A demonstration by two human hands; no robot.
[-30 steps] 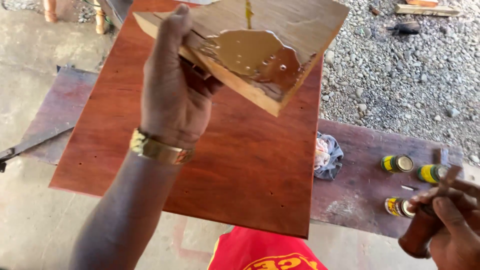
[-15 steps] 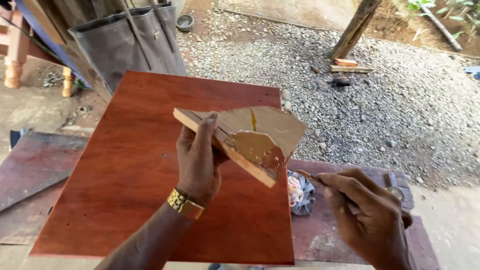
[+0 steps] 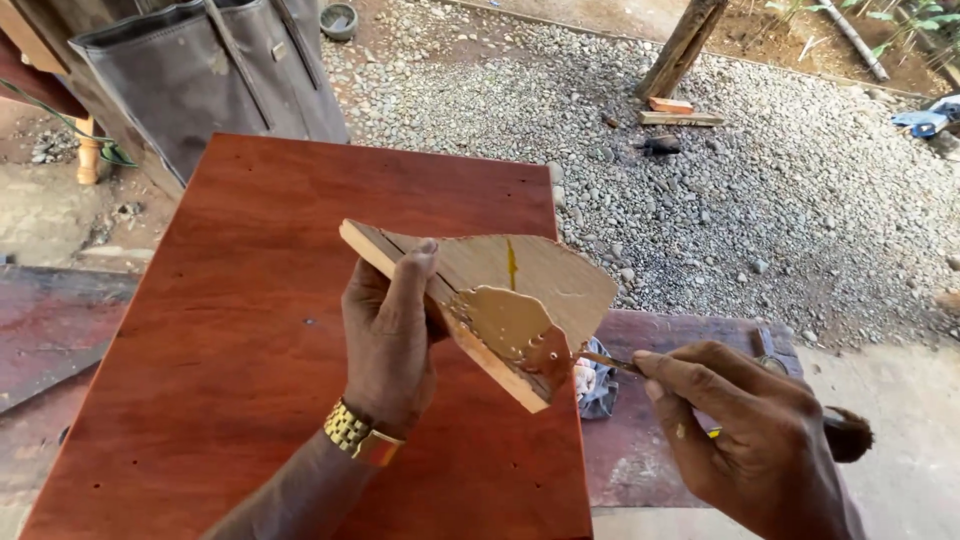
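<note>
My left hand grips a wedge-shaped scrap of wood by its near edge and holds it tilted over a reddish-brown wooden board. A patch of tan paste lies on the scrap's face. A gold watch sits on that wrist. My right hand is closed on a thin tool with a dark rounded handle end. The tool's tip touches the lower corner of the scrap beside the paste.
The board rests on a dark red workbench. A crumpled rag lies just behind the scrap. Grey gravel spreads beyond, with a wooden post and a dark bag at the back left.
The view has tilted up and away from the bench. My right hand has come up from the lower right with the tool to the scrap's lower corner. My left hand has lowered the scrap.
</note>
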